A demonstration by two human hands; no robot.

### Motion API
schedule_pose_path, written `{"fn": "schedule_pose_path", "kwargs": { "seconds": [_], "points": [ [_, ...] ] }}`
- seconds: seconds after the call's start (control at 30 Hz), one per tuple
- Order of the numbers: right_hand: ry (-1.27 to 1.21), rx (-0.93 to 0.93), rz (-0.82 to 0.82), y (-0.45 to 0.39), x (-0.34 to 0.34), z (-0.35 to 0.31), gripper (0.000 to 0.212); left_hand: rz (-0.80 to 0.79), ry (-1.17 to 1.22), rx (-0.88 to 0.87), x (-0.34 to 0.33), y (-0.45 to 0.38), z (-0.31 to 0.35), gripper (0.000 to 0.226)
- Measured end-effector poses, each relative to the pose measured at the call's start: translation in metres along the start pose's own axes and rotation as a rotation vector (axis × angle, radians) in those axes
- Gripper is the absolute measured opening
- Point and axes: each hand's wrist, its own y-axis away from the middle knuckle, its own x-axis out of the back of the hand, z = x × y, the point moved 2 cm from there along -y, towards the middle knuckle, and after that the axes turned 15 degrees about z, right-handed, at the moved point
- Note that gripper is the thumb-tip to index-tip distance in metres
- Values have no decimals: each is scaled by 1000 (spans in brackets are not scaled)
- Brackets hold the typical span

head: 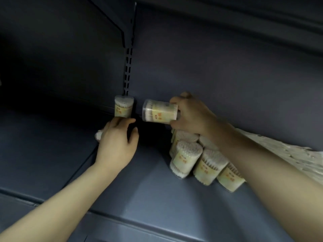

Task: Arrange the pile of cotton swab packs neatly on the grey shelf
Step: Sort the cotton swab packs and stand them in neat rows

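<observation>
One cotton swab pack [123, 107] stands upright at the back of the grey shelf [148, 189], against the slotted upright. Just in front of it my left hand [116, 143] lies over another pack [98, 136], fingers curled round it; only its white end shows at the hand's left. My right hand [191, 116] grips a third pack [160, 110] by its end and holds it sideways in the air, to the right of the standing one. Below my right wrist a pile of several packs [187, 155] sits on the shelf, some upright and some leaning.
The shelf's back panel [218, 70] rises close behind the packs, and an upper shelf bracket [122, 30] hangs overhead. Crinkled clear plastic wrap [286, 152] lies to the right behind my right forearm. The shelf's left part is dark.
</observation>
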Motion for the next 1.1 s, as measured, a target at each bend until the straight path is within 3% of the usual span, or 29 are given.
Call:
{"fn": "schedule_pose_path", "kwargs": {
  "seconds": [0.37,0.53,0.73,1.1],
  "points": [
    [-84,-103,55,51,35,18,58,-84,396,225,2,7,40,31],
    [-131,-192,47,70,42,22,59,-246,574,327,-5,15,61,31],
    [-119,-270,33,92,43,22,63,-192,614,424,-14,14,85,26],
    [-369,-277,70,112,44,32,41,-206,658,436,-11,1,99,13]
  ]
}}
